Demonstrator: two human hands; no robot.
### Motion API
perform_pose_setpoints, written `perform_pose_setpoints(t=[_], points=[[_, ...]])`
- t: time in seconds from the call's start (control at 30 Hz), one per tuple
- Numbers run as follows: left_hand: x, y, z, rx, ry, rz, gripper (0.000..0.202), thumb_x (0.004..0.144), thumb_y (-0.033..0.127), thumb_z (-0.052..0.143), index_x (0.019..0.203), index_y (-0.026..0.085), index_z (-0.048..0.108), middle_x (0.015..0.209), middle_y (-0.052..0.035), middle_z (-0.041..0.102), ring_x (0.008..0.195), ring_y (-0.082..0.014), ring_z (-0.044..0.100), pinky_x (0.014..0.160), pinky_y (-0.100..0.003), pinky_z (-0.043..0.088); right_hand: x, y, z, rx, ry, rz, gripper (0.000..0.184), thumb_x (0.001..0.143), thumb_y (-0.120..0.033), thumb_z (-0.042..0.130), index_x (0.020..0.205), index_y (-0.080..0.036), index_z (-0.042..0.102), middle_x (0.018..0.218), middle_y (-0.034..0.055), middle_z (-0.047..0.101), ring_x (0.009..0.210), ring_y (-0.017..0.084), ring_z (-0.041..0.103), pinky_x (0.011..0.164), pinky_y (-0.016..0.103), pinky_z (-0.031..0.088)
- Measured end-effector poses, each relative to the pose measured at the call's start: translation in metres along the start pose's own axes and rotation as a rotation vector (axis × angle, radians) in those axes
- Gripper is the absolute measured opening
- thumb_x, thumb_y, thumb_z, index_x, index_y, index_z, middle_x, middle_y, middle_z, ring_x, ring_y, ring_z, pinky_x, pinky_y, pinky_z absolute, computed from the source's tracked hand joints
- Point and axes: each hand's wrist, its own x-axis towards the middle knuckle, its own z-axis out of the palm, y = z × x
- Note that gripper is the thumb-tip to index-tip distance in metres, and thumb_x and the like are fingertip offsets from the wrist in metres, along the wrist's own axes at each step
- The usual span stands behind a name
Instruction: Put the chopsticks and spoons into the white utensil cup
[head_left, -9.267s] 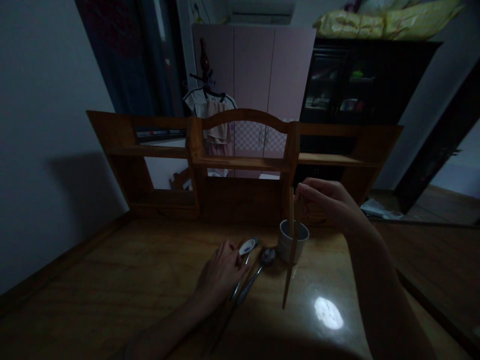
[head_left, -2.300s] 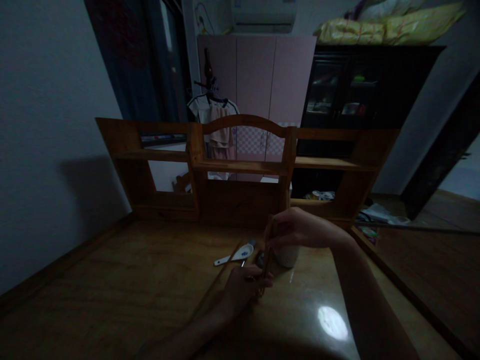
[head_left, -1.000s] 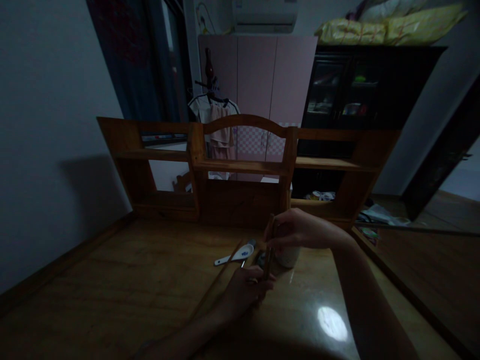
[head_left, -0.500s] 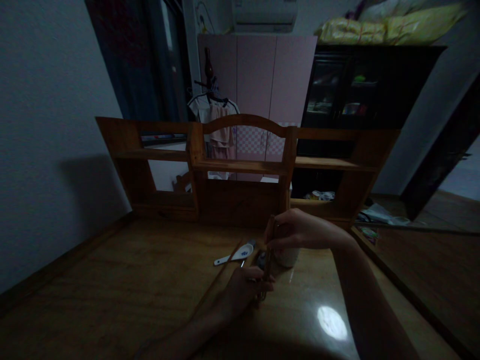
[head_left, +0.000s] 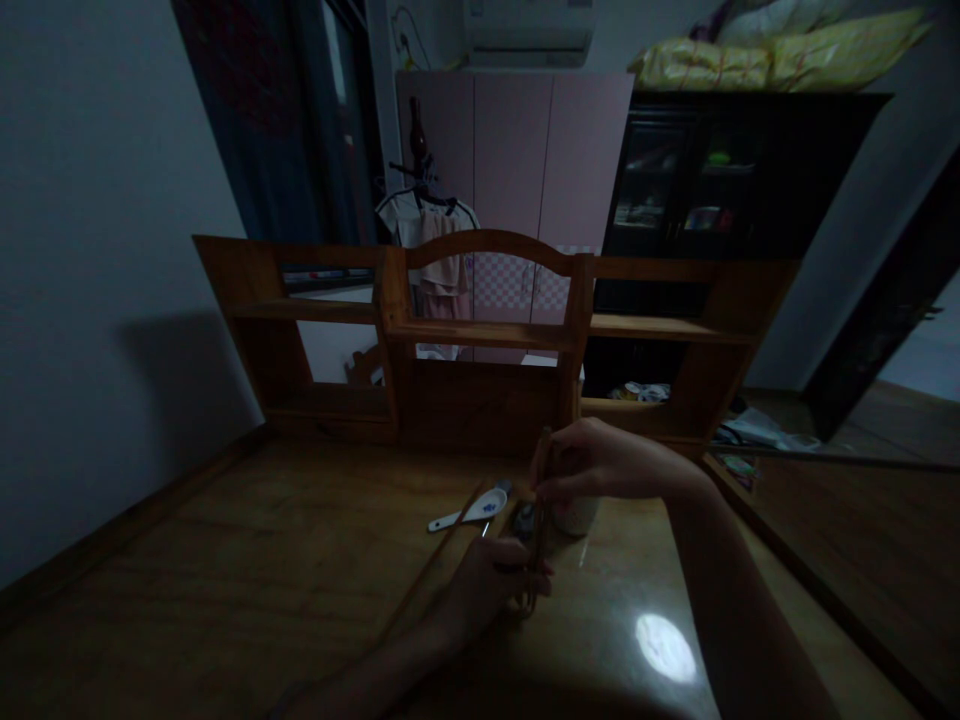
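Observation:
Wooden chopsticks [head_left: 538, 535] stand roughly upright between my two hands. My right hand [head_left: 592, 460] pinches them near the top, while my left hand [head_left: 487, 585] wraps round their lower part; how many there are is hard to tell. Just behind my right hand is a whitish cup [head_left: 576, 517], partly covered by that hand. A small dark round object [head_left: 523, 517] lies beside the cup, too dim to name. Left of it a white ceramic spoon [head_left: 489, 505] with a blue mark rests across a long thin brown stick [head_left: 427, 565] on the table.
A grey metal utensil [head_left: 505, 488] lies partly under the spoon. The wooden table [head_left: 225, 560] backs onto a low wooden shelf unit [head_left: 480, 335]. A wall [head_left: 97, 300] borders it on the left, and a bright light reflection shows at the right front.
The lower ends of the chopsticks have shifted slightly, and the fingers of my left hand have moved a little around them. My right hand has stayed nearly in place.

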Motion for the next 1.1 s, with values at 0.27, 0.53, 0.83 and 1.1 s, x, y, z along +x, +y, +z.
perform_pose_setpoints(t=[0.27, 0.53, 0.83, 1.1], points=[[0.003, 0.001, 0.0, -0.086, 0.041, -0.007, 0.033, 0.071, 0.041, 0.071, 0.085, 0.011, 0.074, 0.069, -0.0031, 0.061, 0.058, -0.0122, 0.053, 0.053, -0.022, 0.038, 0.0, 0.0, 0.0, -0.016, 0.012, -0.001, 0.028, 0.085, -0.039, 0.067, 0.098, -0.013, 0.068, 0.083, 0.0048, 0.069, 0.073, 0.017, 0.066, 0.064, 0.023, 0.05], [0.001, -0.005, 0.001, -0.134, 0.003, 0.047, 0.037, 0.076, 0.042, 0.068, 0.093, 0.009, 0.072, 0.066, -0.0008, 0.054, 0.052, -0.0094, 0.047, 0.048, -0.021, 0.034, 0.0, 0.0, 0.0, -0.056, 0.025, -0.012, 0.031, 0.085, -0.041, 0.066, 0.096, -0.012, 0.068, 0.083, 0.0057, 0.07, 0.074, 0.017, 0.066, 0.065, 0.023, 0.05], [-0.001, -0.01, 0.001, -0.147, -0.056, 0.066, 0.043, 0.08, 0.047, 0.065, 0.106, 0.014, 0.07, 0.077, -0.0005, 0.05, 0.053, -0.0072, 0.045, 0.048, -0.02, 0.035, -0.001, -0.001, 0.0, -0.105, 0.041, 0.017, 0.034, 0.084, -0.045, 0.066, 0.095, -0.013, 0.069, 0.083, 0.0053, 0.069, 0.074, 0.017, 0.065, 0.064, 0.023, 0.049], [-0.004, -0.005, 0.003, -0.154, -0.058, 0.086, 0.037, 0.08, 0.046, 0.065, 0.098, 0.013, 0.07, 0.08, -0.001, 0.048, 0.056, -0.0081, 0.045, 0.049, -0.021, 0.037, -0.001, -0.001, -0.001, -0.113, 0.045, 0.015, 0.032, 0.085, -0.044, 0.066, 0.092, -0.013, 0.069, 0.081, 0.0045, 0.07, 0.072, 0.016, 0.065, 0.063, 0.022, 0.048]])
